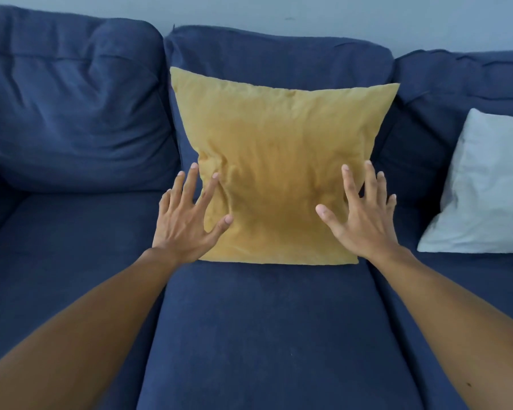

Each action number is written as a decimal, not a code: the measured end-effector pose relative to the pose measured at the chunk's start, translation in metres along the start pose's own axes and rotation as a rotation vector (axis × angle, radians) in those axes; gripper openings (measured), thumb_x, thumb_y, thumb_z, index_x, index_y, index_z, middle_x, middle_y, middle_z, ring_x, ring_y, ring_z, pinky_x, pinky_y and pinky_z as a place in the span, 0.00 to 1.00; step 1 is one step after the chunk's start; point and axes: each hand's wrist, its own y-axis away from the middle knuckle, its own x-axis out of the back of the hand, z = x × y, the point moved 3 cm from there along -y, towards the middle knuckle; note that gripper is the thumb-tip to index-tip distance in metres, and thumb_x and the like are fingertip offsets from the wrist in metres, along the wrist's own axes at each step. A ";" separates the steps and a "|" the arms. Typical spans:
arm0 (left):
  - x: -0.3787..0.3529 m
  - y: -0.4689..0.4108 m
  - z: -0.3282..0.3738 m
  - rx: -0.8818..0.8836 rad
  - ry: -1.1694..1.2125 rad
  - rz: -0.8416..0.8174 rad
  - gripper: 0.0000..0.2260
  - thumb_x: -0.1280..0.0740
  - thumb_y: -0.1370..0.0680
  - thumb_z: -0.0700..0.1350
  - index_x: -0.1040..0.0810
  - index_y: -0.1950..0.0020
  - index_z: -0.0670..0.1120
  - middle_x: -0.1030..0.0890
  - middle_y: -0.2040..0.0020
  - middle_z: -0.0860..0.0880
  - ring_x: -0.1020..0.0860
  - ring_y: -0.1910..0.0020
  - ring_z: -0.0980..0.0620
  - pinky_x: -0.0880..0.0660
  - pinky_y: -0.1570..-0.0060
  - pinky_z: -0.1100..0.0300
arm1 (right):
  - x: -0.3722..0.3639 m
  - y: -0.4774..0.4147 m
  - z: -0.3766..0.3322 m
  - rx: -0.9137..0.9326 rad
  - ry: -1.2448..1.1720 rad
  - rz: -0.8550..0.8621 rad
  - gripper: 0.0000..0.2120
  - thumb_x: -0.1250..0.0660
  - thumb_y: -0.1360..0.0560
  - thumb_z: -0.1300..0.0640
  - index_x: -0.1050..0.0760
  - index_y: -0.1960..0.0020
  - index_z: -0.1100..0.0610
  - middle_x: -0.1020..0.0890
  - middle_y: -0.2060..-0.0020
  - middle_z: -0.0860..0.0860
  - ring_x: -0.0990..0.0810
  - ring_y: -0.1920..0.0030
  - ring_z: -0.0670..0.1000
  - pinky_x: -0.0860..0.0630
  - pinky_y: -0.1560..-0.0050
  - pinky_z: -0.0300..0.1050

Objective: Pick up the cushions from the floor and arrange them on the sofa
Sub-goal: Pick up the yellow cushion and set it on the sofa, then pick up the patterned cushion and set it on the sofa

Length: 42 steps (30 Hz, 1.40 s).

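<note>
Bare forearms reaching in from both lower corners, over the middle seat of a navy sofa (267,335). Propped upright against the centre back cushion: a mustard cushion (279,173), bottom edge on the seat, roughly square, no clear long axis. Pale grey cushion (483,190) leaning at the right, well apart from it. Left hand (187,220) and right hand (365,214) both spread wide, fingers splayed, clamped on nothing, flanking the mustard cushion's lower sides; whether palms actually touch the fabric, cannot tell. Cushion dead ahead, equally near either hand. Open seat room left, far less right.
</note>
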 end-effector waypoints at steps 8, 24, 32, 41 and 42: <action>0.055 0.083 -0.018 0.096 -0.082 -0.063 0.40 0.55 0.23 0.75 0.52 0.15 0.57 0.55 0.15 0.44 0.53 0.17 0.39 0.47 0.23 0.39 | 0.025 0.057 -0.053 0.050 0.069 -0.055 0.46 0.58 0.28 0.18 0.64 0.19 0.38 0.63 0.18 0.52 0.62 0.19 0.64 0.53 0.27 0.77; 0.130 0.287 -0.165 0.385 -0.103 -0.079 0.39 0.54 0.24 0.75 0.55 0.16 0.61 0.59 0.15 0.47 0.59 0.17 0.41 0.54 0.21 0.37 | -0.032 0.163 -0.274 0.312 0.086 -0.219 0.46 0.57 0.30 0.18 0.65 0.19 0.37 0.63 0.18 0.49 0.62 0.19 0.63 0.52 0.27 0.75; 0.166 0.407 -0.287 0.488 -0.115 -0.110 0.39 0.56 0.24 0.77 0.56 0.16 0.63 0.59 0.15 0.49 0.58 0.17 0.42 0.54 0.21 0.37 | -0.092 0.227 -0.428 0.417 0.073 -0.275 0.46 0.58 0.30 0.19 0.64 0.19 0.39 0.62 0.18 0.51 0.61 0.20 0.64 0.49 0.28 0.77; 0.184 0.508 -0.410 0.484 -0.111 -0.188 0.38 0.57 0.24 0.78 0.58 0.17 0.64 0.61 0.15 0.50 0.59 0.17 0.42 0.56 0.22 0.36 | -0.174 0.317 -0.567 0.436 -0.011 -0.340 0.46 0.58 0.29 0.19 0.63 0.18 0.40 0.62 0.18 0.52 0.61 0.20 0.65 0.51 0.28 0.78; 0.182 0.519 -0.422 0.483 -0.110 -0.201 0.38 0.56 0.24 0.77 0.58 0.17 0.64 0.61 0.15 0.49 0.59 0.17 0.41 0.56 0.22 0.36 | -0.186 0.329 -0.580 0.432 -0.018 -0.349 0.46 0.58 0.29 0.19 0.63 0.18 0.40 0.62 0.18 0.52 0.61 0.20 0.65 0.50 0.28 0.78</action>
